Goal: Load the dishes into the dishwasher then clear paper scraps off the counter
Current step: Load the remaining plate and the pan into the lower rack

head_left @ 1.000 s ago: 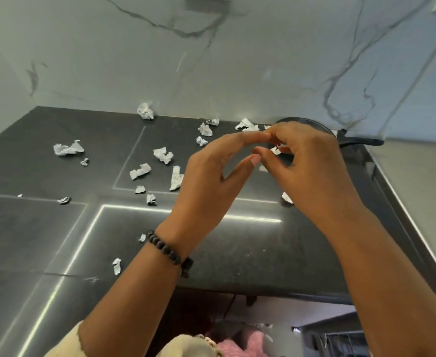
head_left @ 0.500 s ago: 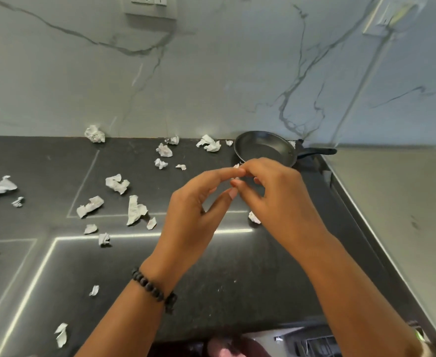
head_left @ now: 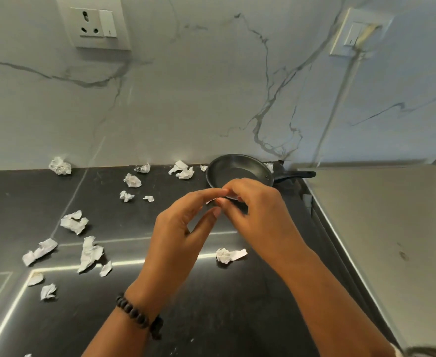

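Note:
Several crumpled white paper scraps lie on the black counter (head_left: 211, 305), among them one by the wall (head_left: 60, 166), one at mid-left (head_left: 74, 222) and one just below my hands (head_left: 228, 255). A black frying pan (head_left: 237, 171) sits against the wall, handle pointing right. My left hand (head_left: 183, 228) and my right hand (head_left: 258, 215) hover together in front of the pan. The left index finger and thumb are stretched out and meet the right hand's curled fingertips. Nothing held shows between them; the right palm is hidden.
A steel surface (head_left: 379, 228) adjoins the counter on the right, with a raised edge between them. The marble wall carries a socket (head_left: 95, 24) and a switch plate (head_left: 356, 34) with a cable running down. More scraps lie at the left (head_left: 39, 252).
The view has tilted up and to the right, so the wall sockets and the whole pan now show. My hands stay joined at the fingertips and sit lower in the picture.

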